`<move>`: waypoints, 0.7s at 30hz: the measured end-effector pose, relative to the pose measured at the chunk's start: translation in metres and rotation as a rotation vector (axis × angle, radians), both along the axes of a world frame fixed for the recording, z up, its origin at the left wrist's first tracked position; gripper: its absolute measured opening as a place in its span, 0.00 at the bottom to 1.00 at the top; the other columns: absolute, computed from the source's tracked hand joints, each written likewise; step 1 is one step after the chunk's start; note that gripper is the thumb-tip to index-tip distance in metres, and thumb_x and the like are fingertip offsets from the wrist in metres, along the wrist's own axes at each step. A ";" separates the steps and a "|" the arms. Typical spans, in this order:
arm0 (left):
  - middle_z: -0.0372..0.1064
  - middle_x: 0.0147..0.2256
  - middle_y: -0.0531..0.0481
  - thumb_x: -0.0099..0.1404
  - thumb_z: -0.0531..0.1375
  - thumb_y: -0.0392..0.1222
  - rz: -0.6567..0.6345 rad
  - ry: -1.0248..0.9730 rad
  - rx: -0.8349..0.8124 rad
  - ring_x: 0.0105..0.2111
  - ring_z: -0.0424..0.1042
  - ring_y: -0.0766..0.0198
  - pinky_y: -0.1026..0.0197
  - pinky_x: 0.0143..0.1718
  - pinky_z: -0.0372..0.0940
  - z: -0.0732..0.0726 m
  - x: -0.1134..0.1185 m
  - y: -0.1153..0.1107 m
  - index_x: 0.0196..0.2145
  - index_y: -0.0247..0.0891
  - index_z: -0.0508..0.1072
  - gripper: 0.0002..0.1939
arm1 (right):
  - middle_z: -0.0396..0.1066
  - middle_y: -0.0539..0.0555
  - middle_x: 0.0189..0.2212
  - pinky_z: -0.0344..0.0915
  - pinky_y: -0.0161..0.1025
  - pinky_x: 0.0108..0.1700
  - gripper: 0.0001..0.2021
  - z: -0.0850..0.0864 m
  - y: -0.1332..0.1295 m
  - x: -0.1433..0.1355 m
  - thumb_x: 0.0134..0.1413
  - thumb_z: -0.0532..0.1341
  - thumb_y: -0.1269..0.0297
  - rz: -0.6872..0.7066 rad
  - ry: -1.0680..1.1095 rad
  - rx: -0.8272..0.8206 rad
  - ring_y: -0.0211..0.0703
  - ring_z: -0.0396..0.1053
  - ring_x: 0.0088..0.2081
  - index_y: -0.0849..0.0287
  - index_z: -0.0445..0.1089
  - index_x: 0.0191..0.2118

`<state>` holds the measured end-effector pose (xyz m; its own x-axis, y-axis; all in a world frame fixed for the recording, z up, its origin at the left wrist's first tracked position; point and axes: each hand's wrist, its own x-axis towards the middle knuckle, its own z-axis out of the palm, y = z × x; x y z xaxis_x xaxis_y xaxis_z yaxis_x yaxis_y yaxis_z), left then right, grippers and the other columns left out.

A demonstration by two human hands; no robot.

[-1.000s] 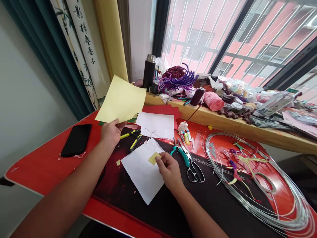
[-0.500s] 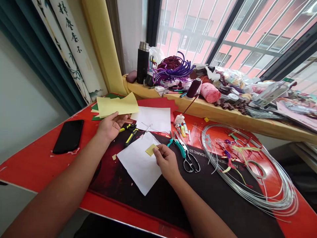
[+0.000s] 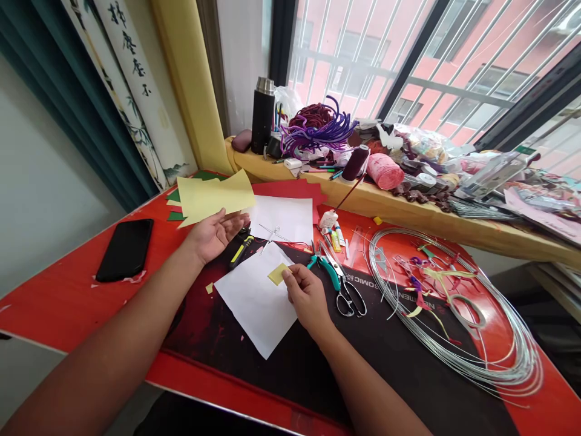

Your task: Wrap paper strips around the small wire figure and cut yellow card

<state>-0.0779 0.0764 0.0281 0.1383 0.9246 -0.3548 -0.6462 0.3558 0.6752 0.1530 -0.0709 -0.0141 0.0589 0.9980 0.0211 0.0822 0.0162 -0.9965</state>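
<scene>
Black thermos [image 3: 262, 118] is stood upright on ledge [image 3: 403, 217], silver cap on, contents can't be seen. Small white bottle [image 3: 327, 220] is set on glossy red counter [image 3: 72, 297], 1 thin stick [image 3: 350, 194] angled up from its top. Silver wire coil [image 3: 454, 356] is looped in many thin strands at right. Small, flat, four-sided yellow paper piece [image 3: 277, 274] is pinched by its right end in right grip [image 3: 308, 297], over smooth white sheet [image 3: 256, 309]; contact can't be told. Left grip [image 3: 213, 236] is opened, palm up, at near edge of large yellow sheet [image 3: 213, 197]; touching can't be told.
</scene>
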 end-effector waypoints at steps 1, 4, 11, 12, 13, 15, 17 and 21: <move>0.82 0.43 0.28 0.81 0.51 0.38 -0.013 0.023 0.019 0.38 0.85 0.60 0.68 0.37 0.78 0.000 0.002 -0.001 0.49 0.21 0.79 0.19 | 0.54 0.43 0.19 0.48 0.36 0.24 0.23 0.000 0.000 0.000 0.62 0.64 0.38 -0.003 -0.008 0.004 0.37 0.51 0.21 0.55 0.71 0.34; 0.81 0.40 0.34 0.76 0.61 0.37 -0.090 0.193 0.131 0.31 0.82 0.62 0.68 0.29 0.75 -0.001 0.009 -0.009 0.46 0.27 0.80 0.10 | 0.55 0.43 0.18 0.49 0.36 0.24 0.23 0.001 0.000 0.000 0.62 0.65 0.38 -0.013 -0.021 0.009 0.37 0.52 0.21 0.55 0.71 0.34; 0.75 0.33 0.48 0.62 0.74 0.57 -0.460 0.692 0.563 0.26 0.68 0.65 0.65 0.25 0.61 -0.011 0.035 -0.037 0.47 0.39 0.81 0.23 | 0.55 0.42 0.19 0.48 0.36 0.23 0.24 0.003 0.003 0.001 0.60 0.67 0.37 -0.089 0.126 0.004 0.36 0.51 0.20 0.56 0.71 0.35; 0.74 0.34 0.48 0.62 0.73 0.59 -0.522 0.740 0.598 0.28 0.69 0.63 0.64 0.27 0.62 -0.012 0.038 -0.041 0.48 0.39 0.80 0.25 | 0.55 0.42 0.19 0.48 0.37 0.23 0.23 0.003 0.004 0.002 0.60 0.67 0.37 -0.101 0.141 0.006 0.36 0.51 0.20 0.56 0.72 0.35; 0.74 0.35 0.48 0.62 0.72 0.61 -0.579 0.781 0.632 0.30 0.69 0.62 0.63 0.29 0.63 -0.012 0.041 -0.044 0.49 0.39 0.80 0.27 | 0.55 0.42 0.19 0.48 0.37 0.23 0.23 0.003 0.004 0.003 0.60 0.67 0.38 -0.111 0.153 0.009 0.36 0.51 0.20 0.56 0.72 0.36; 0.74 0.36 0.48 0.61 0.72 0.63 -0.688 0.833 0.694 0.32 0.69 0.60 0.61 0.32 0.63 -0.013 0.045 -0.049 0.49 0.40 0.79 0.28 | 0.56 0.42 0.20 0.49 0.37 0.23 0.23 0.002 0.005 0.004 0.60 0.67 0.38 -0.127 0.172 0.014 0.36 0.51 0.20 0.56 0.72 0.37; 0.74 0.37 0.49 0.61 0.71 0.63 -0.781 0.851 0.736 0.33 0.68 0.60 0.61 0.33 0.62 -0.012 0.048 -0.052 0.48 0.40 0.78 0.27 | 0.58 0.42 0.20 0.50 0.37 0.23 0.23 0.002 0.005 0.004 0.61 0.66 0.38 -0.137 0.178 0.015 0.36 0.52 0.20 0.56 0.73 0.38; 0.73 0.35 0.50 0.65 0.68 0.61 -0.829 0.860 0.763 0.32 0.68 0.60 0.60 0.33 0.61 -0.008 0.052 -0.056 0.43 0.40 0.78 0.22 | 0.58 0.43 0.20 0.50 0.36 0.23 0.23 0.002 0.004 0.004 0.61 0.67 0.39 -0.125 0.172 0.016 0.35 0.53 0.20 0.57 0.73 0.37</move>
<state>-0.0264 0.0201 0.0200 0.7275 0.6832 -0.0630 0.2715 -0.2023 0.9409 0.1569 -0.0670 -0.0121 0.1867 0.9823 0.0159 -0.0867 0.0326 -0.9957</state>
